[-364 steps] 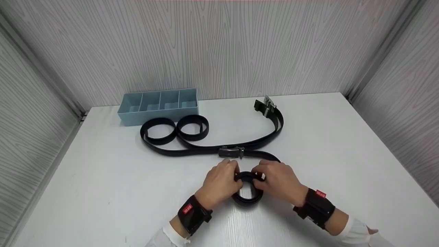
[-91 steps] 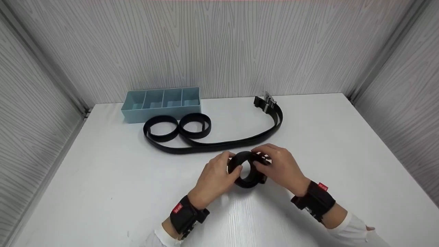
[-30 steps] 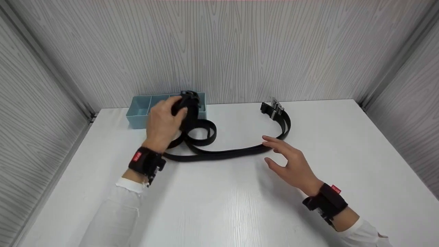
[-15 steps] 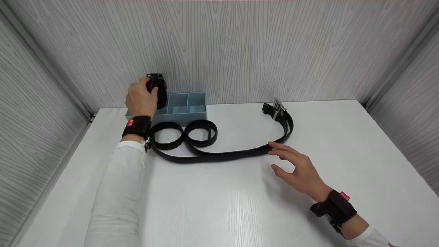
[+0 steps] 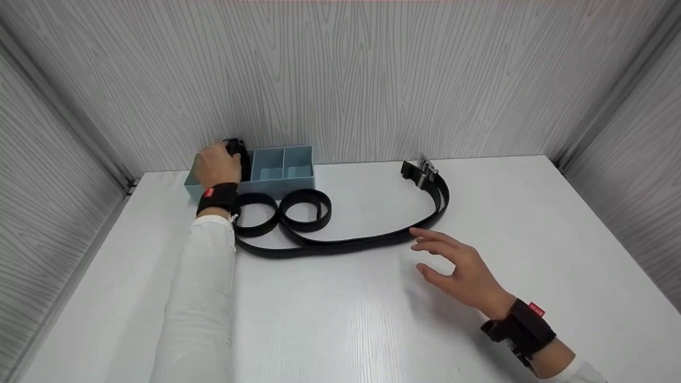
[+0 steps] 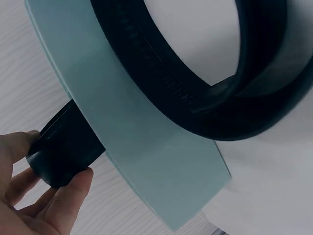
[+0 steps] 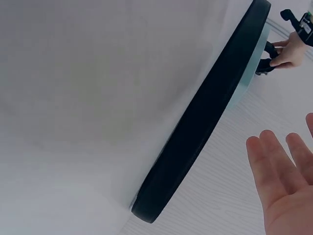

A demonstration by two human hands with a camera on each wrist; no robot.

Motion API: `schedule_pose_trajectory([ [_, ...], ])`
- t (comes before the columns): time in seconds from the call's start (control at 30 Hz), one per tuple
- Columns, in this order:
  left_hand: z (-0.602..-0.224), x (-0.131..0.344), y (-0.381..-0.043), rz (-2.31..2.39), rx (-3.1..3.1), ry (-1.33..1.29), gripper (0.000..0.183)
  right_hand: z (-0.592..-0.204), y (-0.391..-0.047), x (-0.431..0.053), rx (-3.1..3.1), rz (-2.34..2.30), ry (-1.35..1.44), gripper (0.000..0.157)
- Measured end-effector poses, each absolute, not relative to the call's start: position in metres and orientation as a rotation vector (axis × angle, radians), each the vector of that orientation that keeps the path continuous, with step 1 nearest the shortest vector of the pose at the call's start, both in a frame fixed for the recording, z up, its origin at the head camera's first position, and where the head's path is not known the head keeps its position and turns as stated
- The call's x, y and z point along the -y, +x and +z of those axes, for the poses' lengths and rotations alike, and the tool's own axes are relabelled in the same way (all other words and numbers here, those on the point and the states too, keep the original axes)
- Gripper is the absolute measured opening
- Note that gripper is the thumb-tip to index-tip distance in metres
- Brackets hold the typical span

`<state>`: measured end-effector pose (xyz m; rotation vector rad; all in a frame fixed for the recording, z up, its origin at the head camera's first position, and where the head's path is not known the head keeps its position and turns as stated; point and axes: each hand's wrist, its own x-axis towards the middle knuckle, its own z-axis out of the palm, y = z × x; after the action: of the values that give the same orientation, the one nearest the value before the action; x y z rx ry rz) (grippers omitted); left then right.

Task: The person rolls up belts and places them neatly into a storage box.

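My left hand (image 5: pixel 217 166) holds a rolled-up black belt (image 5: pixel 246 162) at the light-blue divided box (image 5: pixel 282 187), over its second compartment from the left. In the left wrist view, thumb and fingers pinch the rolled belt (image 6: pixel 66 147), its lower part hidden behind the wall of the box (image 6: pixel 127 127). My right hand (image 5: pixel 462 270) hovers above the table with fingers relaxed and apart, holding nothing. Nearest to it lie two more black belts (image 5: pixel 346 247), side by side. In the right wrist view the hand's palm (image 7: pixel 293 205) shows beside a belt strap (image 7: pixel 195 122).
The belts' loosely coiled ends (image 5: pixel 306 227) stand on edge just in front of the box. Their metal buckles (image 5: pixel 425 167) lie at the back right. Grey wood-grain panels (image 5: pixel 362 80) enclose the white table (image 5: pixel 330 319) at the back and sides.
The belt between both hands has been rolled up. The left hand has carried it left over the box, then lowered it there. The right hand has let go and stays near the front right.
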<state>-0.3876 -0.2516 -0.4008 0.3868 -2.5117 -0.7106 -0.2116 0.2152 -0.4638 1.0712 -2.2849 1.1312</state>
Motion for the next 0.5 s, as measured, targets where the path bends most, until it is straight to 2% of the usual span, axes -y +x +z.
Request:
schedule_pose_trajectory([
  [0.27, -0.406, 0.254, -0.389, -0.751, 2.594, 0.415, 0.031, -0.454, -0.206, -0.212, 2.255, 1.125, 1.112, 0.042],
  [0.5, -0.396, 0.252, -0.383, -0.741, 2.642, 0.340, 0.047, -0.450, -0.211, -0.213, 2.275, 1.103, 1.075, 0.041],
])
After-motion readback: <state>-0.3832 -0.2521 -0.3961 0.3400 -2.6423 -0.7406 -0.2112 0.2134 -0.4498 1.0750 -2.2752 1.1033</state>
